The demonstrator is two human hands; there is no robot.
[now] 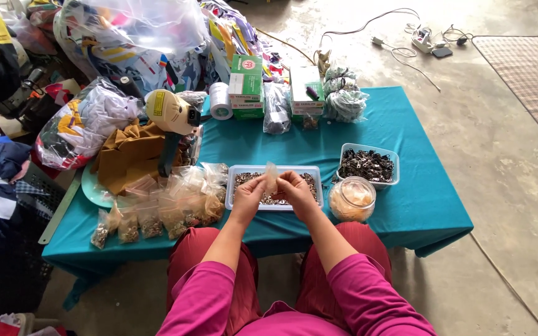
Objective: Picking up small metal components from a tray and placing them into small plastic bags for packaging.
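While I look down past the pink sleeves at the bottom of the frame, I see both hands meeting at the centre, just above the near edge of the table. My left hand and right hand each pinch a side of a small clear bag, fingers closed on it and holding it upright over the tray. That tray is a shallow clear rectangle full of small dark metal bits, right under the hands. Just right of the right hand stands a round jar with pale, orange-tinted contents. Behind the jar, touching or nearly so, sits a second tub heaped with darker metal pieces. Left of the tray lies a heap of filled packets, spreading toward the lower left edge of the table.

Further back, at centre left, a yellow power tool rests on brown cloth. Beyond it, along the far edge, I see a white tape roll, green boxes and knotted bags. At upper left, bundles of printed fabric pile up; at upper right, cables and a power strip lie on the concrete floor.
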